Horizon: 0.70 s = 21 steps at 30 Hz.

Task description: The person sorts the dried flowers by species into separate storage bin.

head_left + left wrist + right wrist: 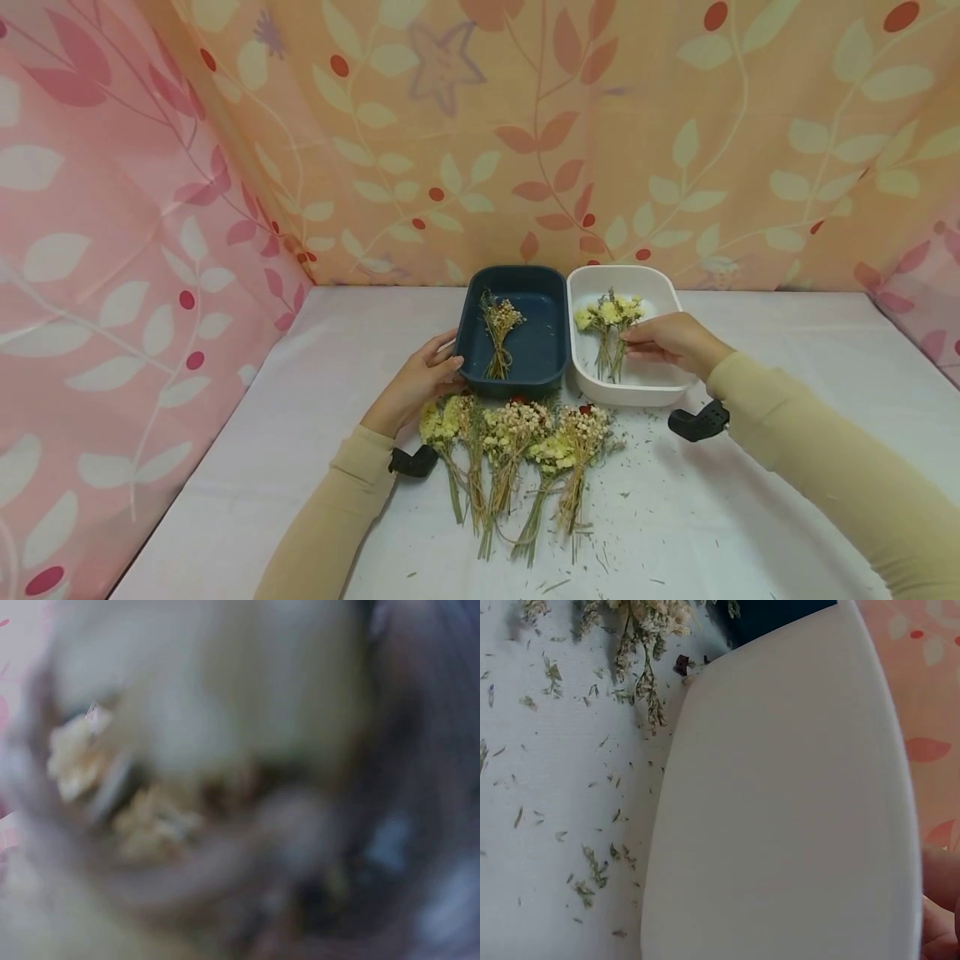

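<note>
Right hand (667,340) has its grip pinched on the stems of yellow dried flowers (609,312) at the left half of the white tray (630,395); can't tell if that's one bunch or two. Left hand (422,377) isn't clenched: fingers relaxed against the left edge of the navy tray (538,354), by its near corner. Trays sit side by side toward the counter's (795,358) far edge.

Progress, my read: early. In: one tied cream bunch (501,318) in navy, the yellow in white, not yet released. Left: row of mixed yellow and cream bunches (517,421) on the counter, off navy's near edge. Clippings (592,870) scattered alongside.
</note>
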Each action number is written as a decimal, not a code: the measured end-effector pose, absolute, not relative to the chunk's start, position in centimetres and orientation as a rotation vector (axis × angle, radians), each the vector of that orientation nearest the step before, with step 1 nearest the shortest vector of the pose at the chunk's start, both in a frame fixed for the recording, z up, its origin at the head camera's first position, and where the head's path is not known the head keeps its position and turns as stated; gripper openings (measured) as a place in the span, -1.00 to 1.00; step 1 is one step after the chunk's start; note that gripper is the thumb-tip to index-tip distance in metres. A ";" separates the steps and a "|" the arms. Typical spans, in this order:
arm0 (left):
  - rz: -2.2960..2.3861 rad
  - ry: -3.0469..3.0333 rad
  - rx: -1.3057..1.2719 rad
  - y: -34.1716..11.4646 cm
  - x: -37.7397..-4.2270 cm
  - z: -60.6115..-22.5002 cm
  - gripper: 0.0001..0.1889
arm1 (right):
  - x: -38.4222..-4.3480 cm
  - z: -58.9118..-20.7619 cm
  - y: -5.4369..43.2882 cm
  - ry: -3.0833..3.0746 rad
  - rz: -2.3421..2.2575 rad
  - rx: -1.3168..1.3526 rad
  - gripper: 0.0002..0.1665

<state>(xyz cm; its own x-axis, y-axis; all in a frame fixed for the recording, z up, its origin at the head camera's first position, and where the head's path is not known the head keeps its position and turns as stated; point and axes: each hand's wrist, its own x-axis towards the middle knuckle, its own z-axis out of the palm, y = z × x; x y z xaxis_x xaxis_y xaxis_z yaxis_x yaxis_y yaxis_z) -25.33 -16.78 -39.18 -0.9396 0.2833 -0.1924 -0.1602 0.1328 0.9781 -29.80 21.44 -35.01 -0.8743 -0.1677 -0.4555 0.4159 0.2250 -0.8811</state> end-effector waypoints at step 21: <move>1.868 2.088 0.121 -16.7 -25.3 -39.2 -0.35 | -29.9 -36.8 20.6 2.100 -1.660 0.302 -0.72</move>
